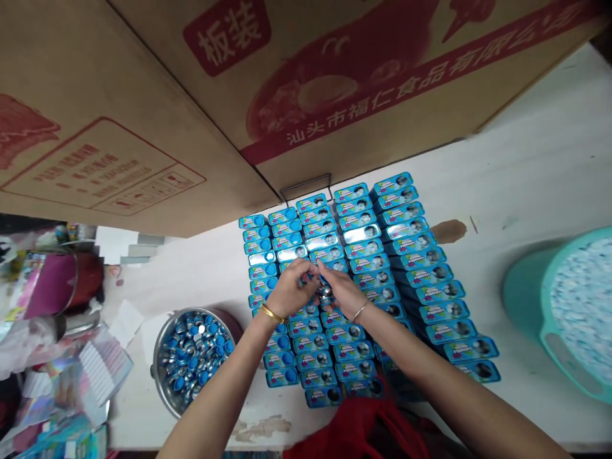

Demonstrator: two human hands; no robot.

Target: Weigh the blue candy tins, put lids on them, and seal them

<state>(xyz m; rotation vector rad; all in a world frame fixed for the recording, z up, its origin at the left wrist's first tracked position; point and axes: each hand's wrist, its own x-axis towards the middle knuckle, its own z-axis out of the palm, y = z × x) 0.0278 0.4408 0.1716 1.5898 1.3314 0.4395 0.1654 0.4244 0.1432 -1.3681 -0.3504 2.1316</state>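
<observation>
Several rows of small blue tins (382, 268) stand packed together on a white table (526, 166). Both of my hands meet over the middle of the rows. My left hand (289, 292), with a gold bangle on its wrist, is closed in a pinch on a small silver piece that I cannot name. My right hand (340, 288), wearing a thin silver bangle, has its fingers pinched together at the same spot, touching that piece above a tin.
A metal bowl (165, 331) full of small blue and silver caps sits left of the tins. A teal basket (535, 299) of white pieces stands at the right. Large cardboard boxes (239, 95) lean behind. Clutter (57, 331) fills the left edge. Red cloth (358, 427) lies near me.
</observation>
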